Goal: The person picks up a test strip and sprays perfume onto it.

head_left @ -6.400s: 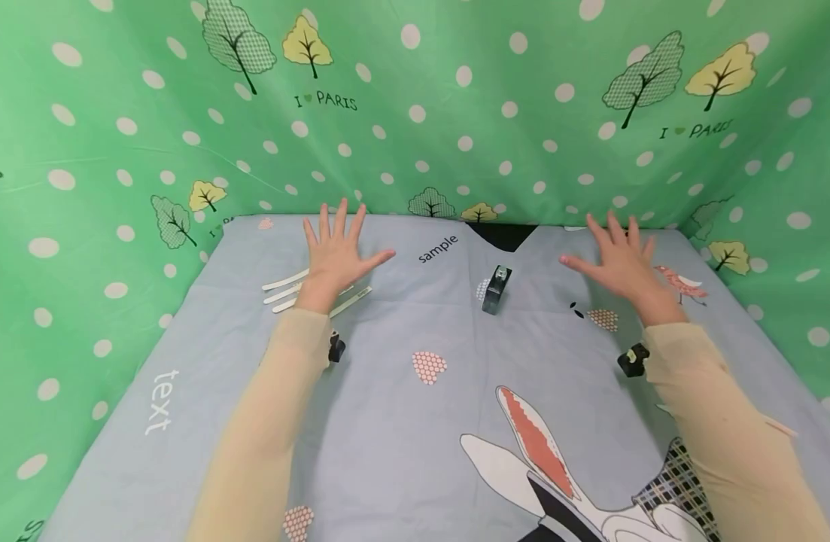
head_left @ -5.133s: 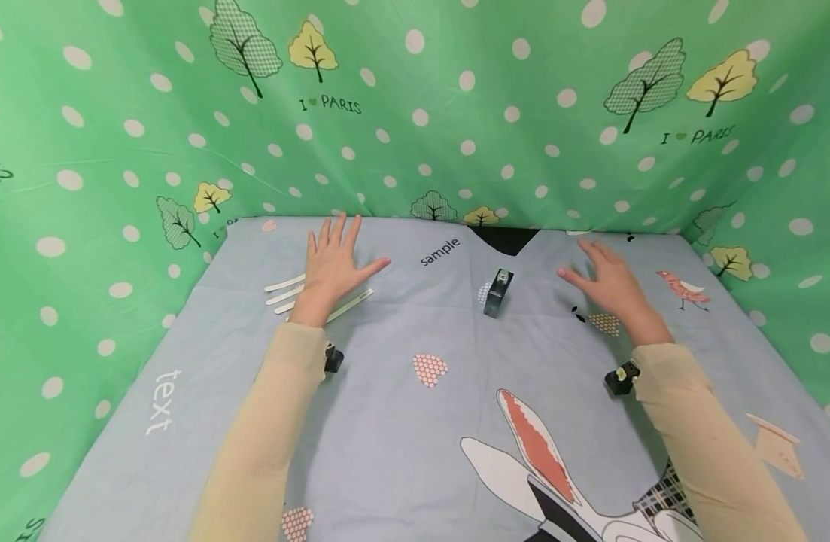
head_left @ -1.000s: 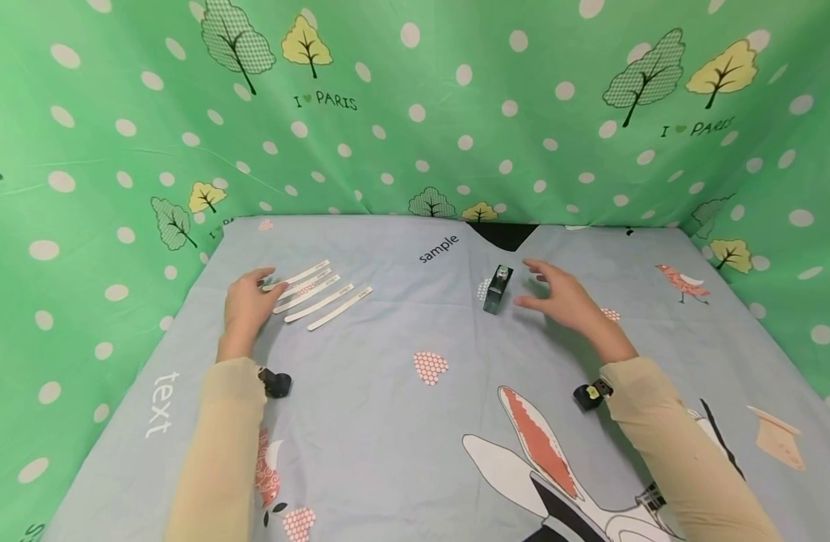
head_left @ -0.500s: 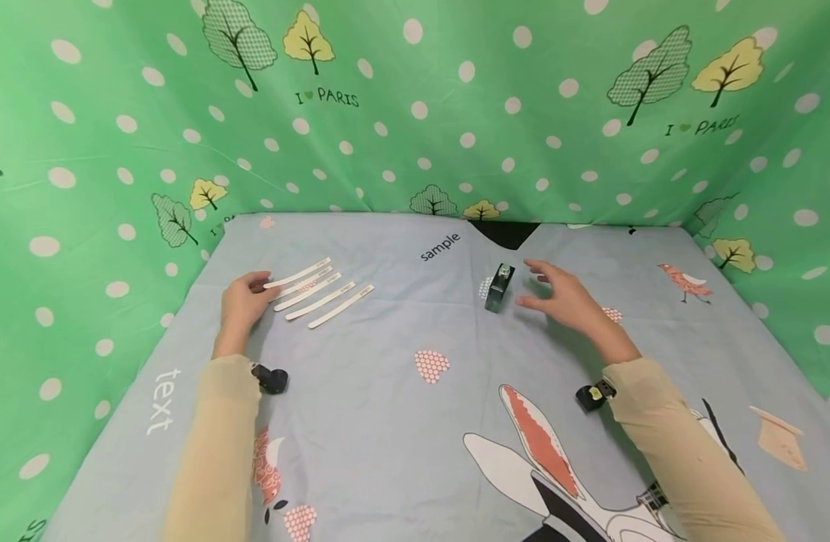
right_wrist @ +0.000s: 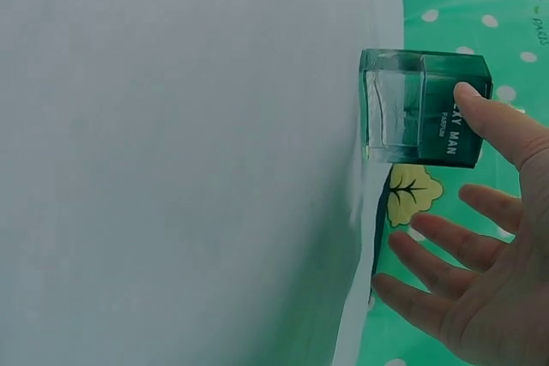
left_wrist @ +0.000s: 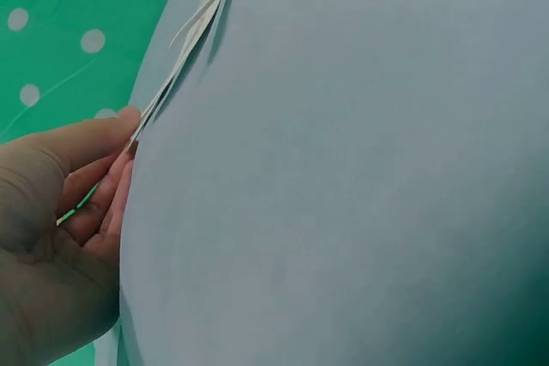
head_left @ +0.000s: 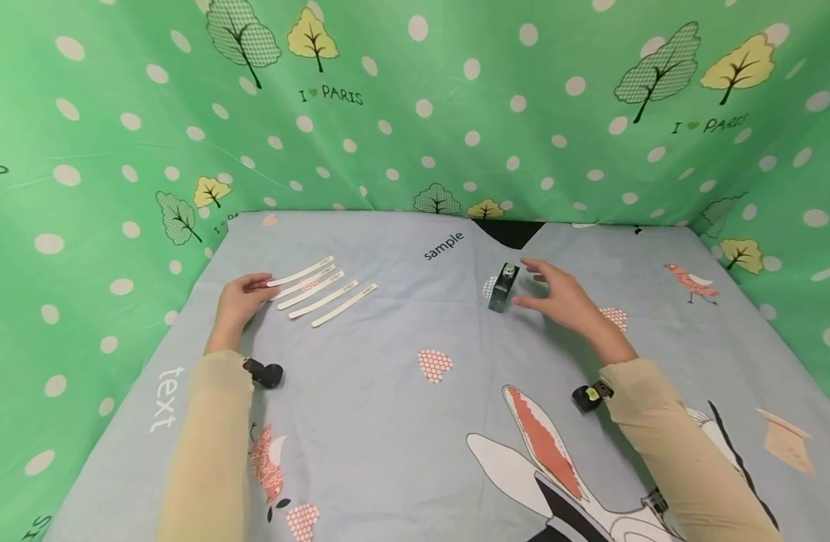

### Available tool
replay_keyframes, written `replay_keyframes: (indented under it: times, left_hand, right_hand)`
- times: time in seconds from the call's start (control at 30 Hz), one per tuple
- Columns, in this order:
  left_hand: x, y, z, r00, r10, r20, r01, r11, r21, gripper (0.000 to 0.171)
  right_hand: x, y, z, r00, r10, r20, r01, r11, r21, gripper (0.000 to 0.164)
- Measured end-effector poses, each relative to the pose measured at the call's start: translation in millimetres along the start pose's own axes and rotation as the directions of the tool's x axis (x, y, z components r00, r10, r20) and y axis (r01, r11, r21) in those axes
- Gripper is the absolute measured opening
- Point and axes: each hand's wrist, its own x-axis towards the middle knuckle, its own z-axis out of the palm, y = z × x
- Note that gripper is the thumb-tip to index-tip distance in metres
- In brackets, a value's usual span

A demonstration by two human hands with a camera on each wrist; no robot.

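Note:
In the head view several narrow white paper test strips [head_left: 345, 304] lie fanned out side by side on the left half of the cloth. My left hand [head_left: 241, 305] pinches the near end of the farthest strip [head_left: 301, 272] between thumb and fingers. From the left wrist view, the strips [left_wrist: 202, 32] appear edge-on, running away from the fingertips. A dark green glass perfume bottle [head_left: 503, 287], lettered "PARFUM", stands at centre right. My right hand [head_left: 563, 297] is just right of it, fingers spread and loosely bent. In the right wrist view its thumb overlaps the bottle [right_wrist: 425, 109].
Grey-blue printed cloth [head_left: 387, 421] covers the table, with rabbit, heart and bird pictures on it. Green dotted fabric [head_left: 415, 90] hangs behind and at both sides. A small black camera sits on each wrist, the left one [head_left: 264, 373] close above the cloth.
Both hands, first spread flat farther out, have come to the strips and the bottle. Lately the left thumb and fingers closed on a strip's end and drew slightly left; the right hand stays by the bottle.

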Motion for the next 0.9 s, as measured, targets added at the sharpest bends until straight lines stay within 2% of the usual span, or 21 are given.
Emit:
replay_keyframes:
  times: [0.57, 0.9]
  left_hand:
    - [3.3, -7.6, -2.7, 0.997, -0.080, 0.002, 0.080, 0.991, -0.110, 0.047]
    - [4.7, -9.9, -3.1, 0.997, -0.076, 0.000, 0.075, 0.986, -0.151, 0.049]
  right_hand:
    - [3, -5, 8, 1.000, -0.002, -0.004, 0.002, 0.999, 0.043, 0.081]
    - [3, -11, 10, 1.000, 0.009, -0.009, -0.009, 0.999, 0.041, 0.080]
